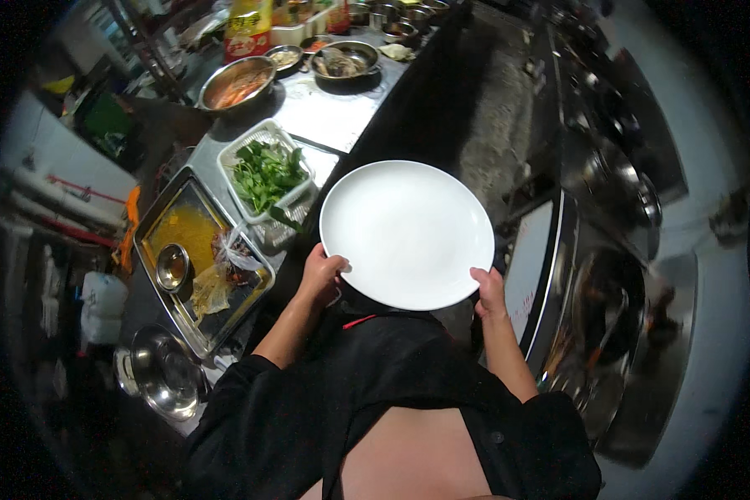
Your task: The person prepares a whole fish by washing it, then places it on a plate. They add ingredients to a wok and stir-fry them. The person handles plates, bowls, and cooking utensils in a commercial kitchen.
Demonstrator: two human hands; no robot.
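A large white oval plate point(406, 231) is held out in front of my body, its upper face bare. My left hand point(322, 270) grips its near left rim, thumb on top and fingers underneath. At the near right rim, my right hand point(489, 290) holds it the same way. The fingers below the plate are mostly hidden. To the left of the plate stands a white plastic basket point(225, 156) filled with green leafy vegetables point(265, 175). One loose leaf hangs over the basket's near corner.
At left, a metal tray point(206, 340) holds a small steel bowl point(173, 267) and plastic bags. Steel bowls point(169, 375) lie nearer me. Farther up the counter point(331, 122) are a basin of orange-red food point(237, 84) and a pan point(345, 59). A wok range point(606, 306) runs along the right.
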